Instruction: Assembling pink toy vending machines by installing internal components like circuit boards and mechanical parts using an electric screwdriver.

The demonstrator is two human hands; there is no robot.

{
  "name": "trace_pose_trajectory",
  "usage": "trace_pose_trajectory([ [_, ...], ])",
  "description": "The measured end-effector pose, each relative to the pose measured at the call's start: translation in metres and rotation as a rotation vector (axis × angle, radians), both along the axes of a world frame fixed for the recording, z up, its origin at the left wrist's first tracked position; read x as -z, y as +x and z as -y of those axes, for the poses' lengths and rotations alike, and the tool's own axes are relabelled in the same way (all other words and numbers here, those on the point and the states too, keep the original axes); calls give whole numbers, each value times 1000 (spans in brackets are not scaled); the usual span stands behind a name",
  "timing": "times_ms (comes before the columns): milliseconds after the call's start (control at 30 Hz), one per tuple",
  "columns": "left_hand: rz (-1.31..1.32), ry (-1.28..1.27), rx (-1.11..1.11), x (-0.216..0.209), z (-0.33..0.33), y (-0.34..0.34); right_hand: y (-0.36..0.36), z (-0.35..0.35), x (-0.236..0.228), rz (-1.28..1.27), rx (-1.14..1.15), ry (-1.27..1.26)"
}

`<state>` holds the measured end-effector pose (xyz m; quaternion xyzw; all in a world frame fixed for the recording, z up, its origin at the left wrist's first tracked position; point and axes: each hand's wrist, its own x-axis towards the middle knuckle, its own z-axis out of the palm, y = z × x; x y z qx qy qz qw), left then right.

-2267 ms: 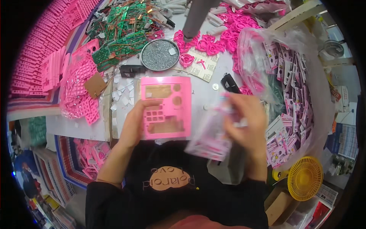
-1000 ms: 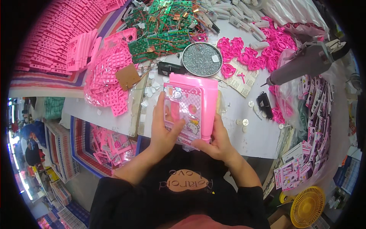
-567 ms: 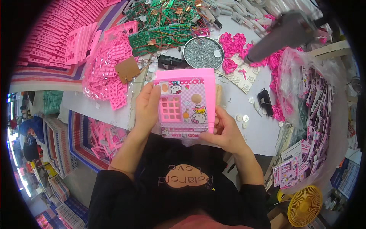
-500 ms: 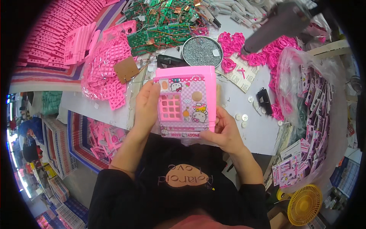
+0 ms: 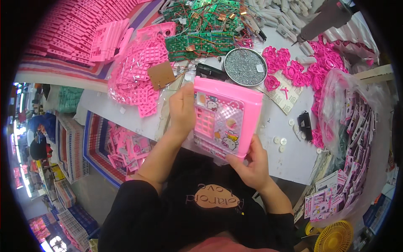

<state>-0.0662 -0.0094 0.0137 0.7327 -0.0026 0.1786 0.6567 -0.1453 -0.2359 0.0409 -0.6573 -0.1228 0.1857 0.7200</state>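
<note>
Both hands hold a pink plastic toy housing point(image 5: 247, 122) over the near edge of the table. Its face carries a shiny cartoon-printed panel point(image 5: 228, 115) with a square grid of openings and a round hole. My left hand point(image 5: 183, 110) is closed on the left side, thumb near the upper corner. Gripping the lower right corner is my right hand point(image 5: 252, 164), its thumb at the front and its fingers partly hidden behind. The housing is tilted, so its smooth right side wall shows.
Beyond the housing are a round tray of small screws point(image 5: 245, 67), green circuit boards point(image 5: 201, 42) and bagged pink keypads point(image 5: 138, 75). An electric screwdriver point(image 5: 323, 23) hangs at upper right. Pink rings point(image 5: 321, 63) and a bag of printed panels point(image 5: 357, 143) lie right.
The housing has turned and tilted, so its printed face is angled leftward and more of its right side wall shows. Both hands keep their hold. The whole view has shifted slightly.
</note>
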Motion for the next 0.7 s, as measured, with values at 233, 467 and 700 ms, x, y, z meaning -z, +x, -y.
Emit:
trace_pose_trajectory([
  [233,-329,-238,188,16,2,-1,12,17,10,-150,177,274],
  [467,-212,163,125,19,8,-48,4,4,15,-136,197,306],
  [700,-536,-121,179,-31,5,-14,-5,19,28,-107,112,343],
])
